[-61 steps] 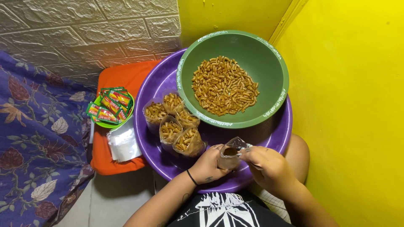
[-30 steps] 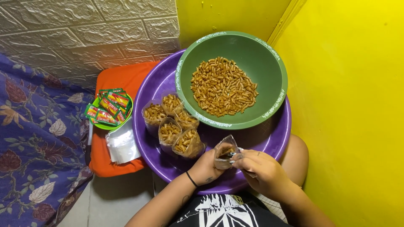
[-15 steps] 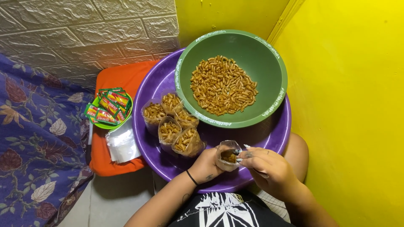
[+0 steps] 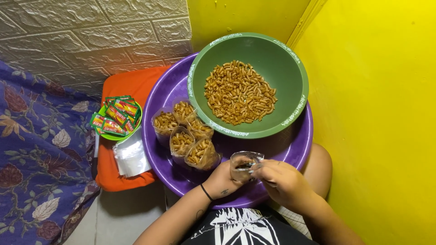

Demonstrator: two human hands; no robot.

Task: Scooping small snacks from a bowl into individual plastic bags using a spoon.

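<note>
Small clear bag [image 4: 244, 164] gripped between both hands over the near rim of the purple basin [image 4: 297, 143]. Left hand [image 4: 222, 179] wrapped round its side; right hand [image 4: 279, 180] pinching the open mouth (fingertips at the rim). Filled bags [image 4: 184, 132] just left; green bowl [image 4: 290, 68] of pasta behind.

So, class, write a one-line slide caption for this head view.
Both hands, left hand and right hand, hold a small clear bag over a purple basin.
</note>
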